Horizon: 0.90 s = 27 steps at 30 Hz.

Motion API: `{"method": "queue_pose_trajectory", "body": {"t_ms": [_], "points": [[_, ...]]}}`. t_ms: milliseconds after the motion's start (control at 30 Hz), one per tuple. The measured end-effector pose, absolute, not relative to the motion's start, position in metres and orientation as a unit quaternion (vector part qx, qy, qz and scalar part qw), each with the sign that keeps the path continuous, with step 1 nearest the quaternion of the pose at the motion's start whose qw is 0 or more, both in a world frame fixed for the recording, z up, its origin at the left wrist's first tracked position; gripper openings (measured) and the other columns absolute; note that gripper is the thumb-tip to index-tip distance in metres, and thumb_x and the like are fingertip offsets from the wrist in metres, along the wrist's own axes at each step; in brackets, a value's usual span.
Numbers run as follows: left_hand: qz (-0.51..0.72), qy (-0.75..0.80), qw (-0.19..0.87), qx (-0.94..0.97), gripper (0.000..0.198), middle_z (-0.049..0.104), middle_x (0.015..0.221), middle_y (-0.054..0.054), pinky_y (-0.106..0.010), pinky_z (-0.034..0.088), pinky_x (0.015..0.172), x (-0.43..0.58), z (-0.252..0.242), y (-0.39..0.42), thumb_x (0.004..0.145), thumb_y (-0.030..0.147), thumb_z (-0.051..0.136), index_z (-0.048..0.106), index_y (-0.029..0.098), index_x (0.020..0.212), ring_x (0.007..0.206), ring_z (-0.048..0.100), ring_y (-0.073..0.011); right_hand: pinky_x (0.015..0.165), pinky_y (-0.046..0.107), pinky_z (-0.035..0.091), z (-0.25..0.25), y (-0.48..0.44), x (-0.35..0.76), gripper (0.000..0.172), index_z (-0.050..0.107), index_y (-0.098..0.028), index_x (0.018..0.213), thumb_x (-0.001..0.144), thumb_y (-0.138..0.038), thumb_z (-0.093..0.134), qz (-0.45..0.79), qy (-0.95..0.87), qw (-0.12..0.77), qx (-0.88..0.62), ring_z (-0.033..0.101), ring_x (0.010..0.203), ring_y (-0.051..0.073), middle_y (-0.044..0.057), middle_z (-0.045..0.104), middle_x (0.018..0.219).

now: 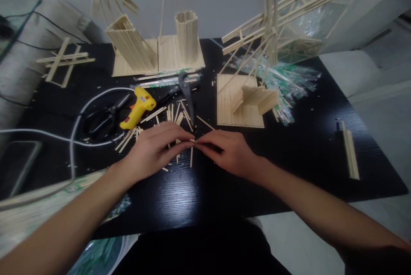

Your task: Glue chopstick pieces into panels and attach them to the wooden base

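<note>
Both hands meet over the middle of the black table, fingertips almost touching. My left hand point(160, 148) pinches something small, largely hidden between thumb and fingers. From the right, my right hand point(229, 150) pinches at the same spot; a tiny pale end shows between the fingertips. Just below them a short wooden stick point(192, 157) points toward the table's front; whether it is held or lying cannot be made out. Short cut sticks point(176, 114) lie scattered behind and under my left hand. A yellow glue gun point(138, 108) rests beyond my left wrist.
The black table point(208, 198) holds dark-handled scissors point(187, 93), stick structures point(128, 46) at the back, a stick panel point(239, 103) at the right, green-clear wrappers point(285, 80) and a stick bundle point(351, 150). A white cable point(75, 129) loops on the left.
</note>
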<state>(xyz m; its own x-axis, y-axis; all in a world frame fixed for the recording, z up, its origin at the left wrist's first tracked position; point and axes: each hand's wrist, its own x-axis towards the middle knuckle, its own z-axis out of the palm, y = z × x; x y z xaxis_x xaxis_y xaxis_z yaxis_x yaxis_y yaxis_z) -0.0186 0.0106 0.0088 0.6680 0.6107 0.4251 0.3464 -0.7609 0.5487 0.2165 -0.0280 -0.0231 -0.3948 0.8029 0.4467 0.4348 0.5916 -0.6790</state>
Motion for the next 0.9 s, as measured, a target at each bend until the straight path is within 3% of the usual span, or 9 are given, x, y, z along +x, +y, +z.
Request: {"method": "queue_pose_trajectory", "body": {"t_ms": [233, 533, 900], "points": [[0.306, 0.270, 0.245, 0.880, 0.011, 0.074, 0.090, -0.005, -0.027, 0.057, 0.075, -0.0129, 0.0095, 0.0070, 0.096, 0.018, 0.071, 0.072, 0.017, 0.106, 0.083, 0.070, -0.0154, 0.073, 0.026, 0.059, -0.0178, -0.0296, 0.2188, 0.010, 0.077, -0.018, 0.102, 0.097, -0.022, 0.070, 0.242, -0.791, 0.400, -0.394, 0.073, 0.077, 0.015, 0.005, 0.081, 0.095], [0.293, 0.300, 0.233, 0.877, 0.009, 0.078, 0.091, -0.002, -0.023, 0.057, 0.074, -0.0114, 0.0122, 0.0028, 0.096, 0.023, 0.072, 0.074, 0.019, 0.104, 0.079, 0.073, -0.0129, 0.082, 0.027, 0.061, -0.0184, -0.0266, 0.2199, 0.009, 0.078, -0.019, 0.102, 0.096, -0.022, 0.073, 0.251, -0.788, 0.414, -0.381, 0.077, 0.086, 0.016, 0.005, 0.082, 0.097], [0.287, 0.299, 0.214, 0.885, 0.009, 0.077, 0.089, -0.002, -0.022, 0.057, 0.073, -0.0129, 0.0118, 0.0013, 0.097, 0.022, 0.071, 0.073, 0.018, 0.105, 0.078, 0.073, -0.0124, 0.080, 0.027, 0.061, -0.0224, -0.0250, 0.2202, 0.009, 0.079, -0.020, 0.101, 0.098, -0.022, 0.070, 0.223, -0.805, 0.403, -0.374, 0.077, 0.084, 0.016, 0.004, 0.081, 0.095]]}}
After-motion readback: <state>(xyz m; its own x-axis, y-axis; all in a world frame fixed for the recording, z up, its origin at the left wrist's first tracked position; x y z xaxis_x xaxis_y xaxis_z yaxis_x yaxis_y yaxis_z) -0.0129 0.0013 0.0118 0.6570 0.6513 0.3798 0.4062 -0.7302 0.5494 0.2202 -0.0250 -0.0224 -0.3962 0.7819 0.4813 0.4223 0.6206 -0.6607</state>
